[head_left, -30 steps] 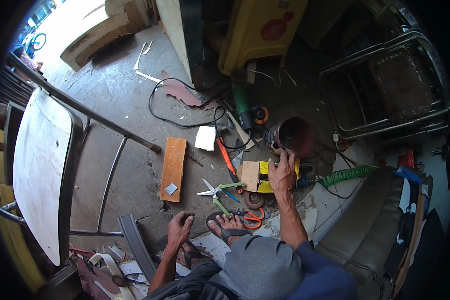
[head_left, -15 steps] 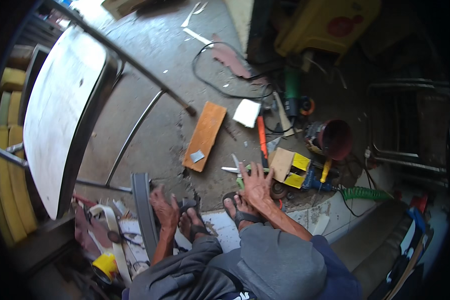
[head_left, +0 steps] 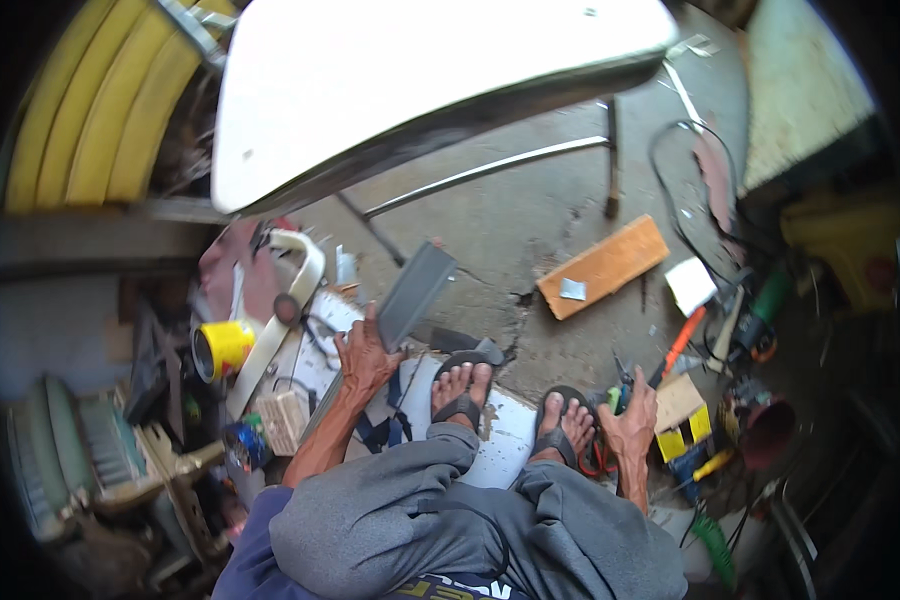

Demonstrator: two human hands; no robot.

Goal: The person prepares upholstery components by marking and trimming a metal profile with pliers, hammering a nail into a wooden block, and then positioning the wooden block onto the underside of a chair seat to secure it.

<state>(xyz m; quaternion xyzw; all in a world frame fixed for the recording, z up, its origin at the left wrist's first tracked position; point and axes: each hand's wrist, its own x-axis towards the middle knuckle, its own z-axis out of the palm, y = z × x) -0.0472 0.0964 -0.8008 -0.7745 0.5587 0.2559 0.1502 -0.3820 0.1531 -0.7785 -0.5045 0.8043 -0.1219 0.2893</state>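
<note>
My left hand (head_left: pixel 367 358) lies across a long grey strip (head_left: pixel 417 292), thumb on one side and fingers on the other. The strip's lower part runs under my wrist. On the right, my right hand (head_left: pixel 630 415) is low over the floor beside my sandalled foot, index finger stretched out and nothing clearly held. A green-handled tool (head_left: pixel 614 399) sits right by its thumb, partly hidden. Red handles (head_left: pixel 597 458) show between that hand and the foot. An orange-handled tool (head_left: pixel 683 343) and an open yellow and brown box (head_left: pixel 680 415) lie just beyond.
A white-topped table or seat (head_left: pixel 420 70) on metal legs stands ahead. An orange block (head_left: pixel 605 267) lies on the floor, with a white block (head_left: pixel 690 286) and a green power tool (head_left: pixel 767 305) farther right. A yellow can (head_left: pixel 224 349) and a pale strap (head_left: pixel 308 262) are at left.
My view has turned left, so the floor things appear farther right. My left hand has come onto the grey strip, which now leans. My right hand's fingers are less spread.
</note>
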